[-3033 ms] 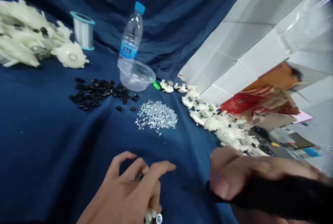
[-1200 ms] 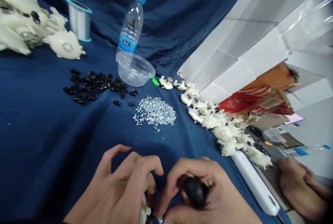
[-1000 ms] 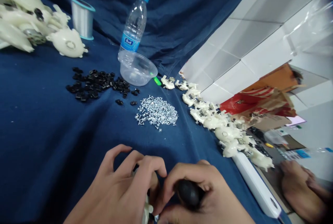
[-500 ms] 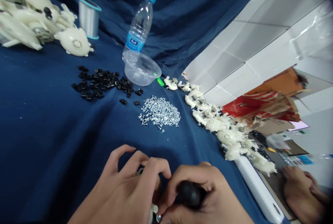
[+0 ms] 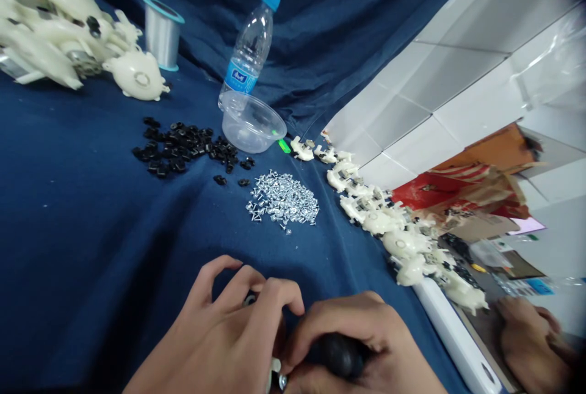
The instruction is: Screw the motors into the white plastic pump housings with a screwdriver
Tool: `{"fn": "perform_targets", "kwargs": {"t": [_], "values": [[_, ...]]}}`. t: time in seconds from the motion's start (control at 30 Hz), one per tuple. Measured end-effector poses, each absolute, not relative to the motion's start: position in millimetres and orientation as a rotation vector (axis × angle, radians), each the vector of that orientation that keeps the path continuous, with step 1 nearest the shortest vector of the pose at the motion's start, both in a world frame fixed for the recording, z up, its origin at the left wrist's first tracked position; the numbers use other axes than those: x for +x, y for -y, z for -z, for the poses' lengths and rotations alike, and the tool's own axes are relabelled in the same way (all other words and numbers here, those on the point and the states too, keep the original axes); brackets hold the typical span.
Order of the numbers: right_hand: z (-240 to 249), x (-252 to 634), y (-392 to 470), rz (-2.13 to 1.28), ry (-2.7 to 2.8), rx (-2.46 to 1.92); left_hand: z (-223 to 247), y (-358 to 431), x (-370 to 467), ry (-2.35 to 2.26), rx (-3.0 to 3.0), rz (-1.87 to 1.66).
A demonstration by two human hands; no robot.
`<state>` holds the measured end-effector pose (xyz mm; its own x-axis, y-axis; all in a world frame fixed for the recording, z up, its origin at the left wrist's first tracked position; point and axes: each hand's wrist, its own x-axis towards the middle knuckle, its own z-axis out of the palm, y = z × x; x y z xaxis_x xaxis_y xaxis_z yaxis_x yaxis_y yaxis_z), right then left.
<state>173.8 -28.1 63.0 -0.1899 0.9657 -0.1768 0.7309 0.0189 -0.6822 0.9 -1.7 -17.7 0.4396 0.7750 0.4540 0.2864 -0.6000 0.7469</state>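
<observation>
At the bottom centre, my left hand is curled over a cream plastic part, most of which its fingers hide. My right hand wraps round a black rounded handle close beside it. A small silver screw shows between the two hands, next to the cream part. The tip of the handled tool is hidden by my fingers. Beyond my hands, a pile of silver screws lies on the blue cloth, with a heap of small black parts to its left.
A clear bowl stands before a bottle. Cream housings and a spool are at the back left. More housings line the right, beside a white bar. Another person's hand is far right.
The objects on the cloth appear slightly shifted right and down in the view. My right hand has turned a little round the black handle; both hands keep their holds.
</observation>
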Motion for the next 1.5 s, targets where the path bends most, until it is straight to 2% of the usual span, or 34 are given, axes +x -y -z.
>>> {"fn": "perform_targets", "kwargs": {"t": [0.2,0.53,0.97,1.3,1.5], "values": [[-62.5,177.1,29.7,-1.187,2.015,-1.494,17.5,1.7,1.7,-0.909,2.096,-1.085],[-60.3,182.5,26.8,-1.292,2.005,-1.603,20.9,2.9,2.2,-0.851,2.038,-1.039],[-63.8,184.5,26.0,-1.167,2.131,-1.511,34.5,4.9,5.1,-0.779,2.318,-0.974],[-68.6,183.0,28.3,-1.125,2.109,-1.507,39.8,6.2,13.6,-0.803,2.366,-1.493],[-69.3,181.0,28.1,-1.072,2.148,-1.521,46.6,7.0,13.1,-0.775,2.355,-1.518]]}}
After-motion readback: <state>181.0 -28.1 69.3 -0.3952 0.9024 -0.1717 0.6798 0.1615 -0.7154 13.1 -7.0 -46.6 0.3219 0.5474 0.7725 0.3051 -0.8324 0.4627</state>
